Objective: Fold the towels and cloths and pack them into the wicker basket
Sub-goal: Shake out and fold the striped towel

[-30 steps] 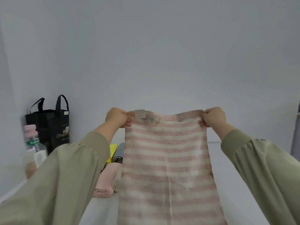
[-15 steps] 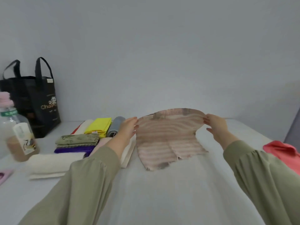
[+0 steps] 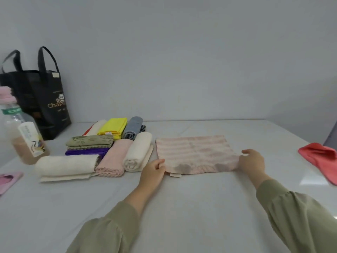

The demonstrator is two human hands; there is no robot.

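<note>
The striped towel [image 3: 195, 152] lies flat and folded on the white surface [image 3: 182, 212], with its label at the near edge. The left hand [image 3: 154, 170] pinches the towel's near left corner, and the right hand [image 3: 252, 162] grips the near right corner with curled fingers. Folded cloths [image 3: 114, 157] lie in rows just left of the towel, a red cloth [image 3: 321, 157] lies well apart to the right, and a black bag [image 3: 45, 106] and a bottle [image 3: 23, 136] stand at far left.
</note>
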